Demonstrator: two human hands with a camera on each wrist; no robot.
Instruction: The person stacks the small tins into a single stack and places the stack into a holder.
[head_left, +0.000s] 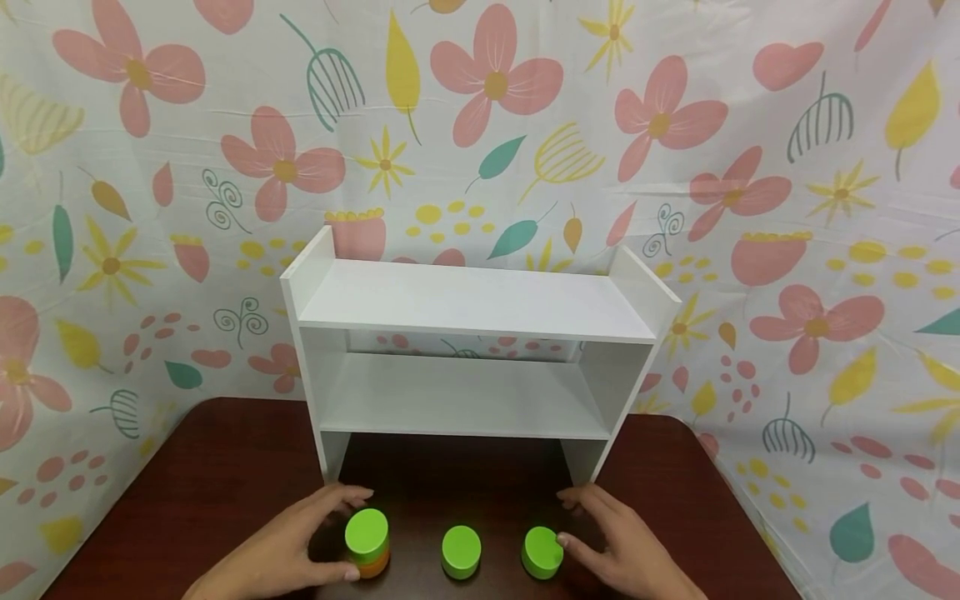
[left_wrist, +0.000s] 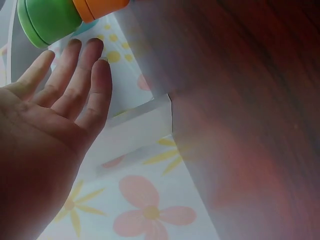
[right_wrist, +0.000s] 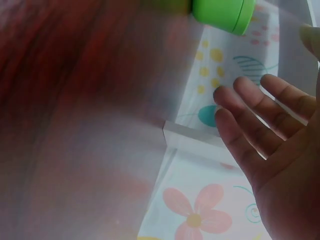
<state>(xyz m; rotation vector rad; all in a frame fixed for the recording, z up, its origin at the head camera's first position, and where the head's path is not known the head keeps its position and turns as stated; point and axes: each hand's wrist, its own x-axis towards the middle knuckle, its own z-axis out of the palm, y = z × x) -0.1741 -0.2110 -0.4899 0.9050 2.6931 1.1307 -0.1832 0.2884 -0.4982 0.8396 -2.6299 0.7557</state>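
Observation:
In the head view three small round containers with green tops stand in a row on the table. At the left, a green container (head_left: 367,535) sits on an orange one (head_left: 374,565). My left hand (head_left: 288,542) is spread around this stack, thumb tip right beside the orange part. In the left wrist view its fingers (left_wrist: 82,85) are relaxed, short of the green and orange sides. A middle green container (head_left: 461,552) stands apart from both hands. My right hand (head_left: 622,542) is beside the right green container (head_left: 542,552), its thumb tip overlapping the edge and its other fingers loosely extended.
Behind the containers stands a white two-tier shelf (head_left: 472,298) with raised side panels, its lower board (head_left: 465,396) above the tabletop. The dark reddish-brown table (head_left: 232,475) has rounded back corners. A flower-print cloth (head_left: 495,167) hangs close behind it.

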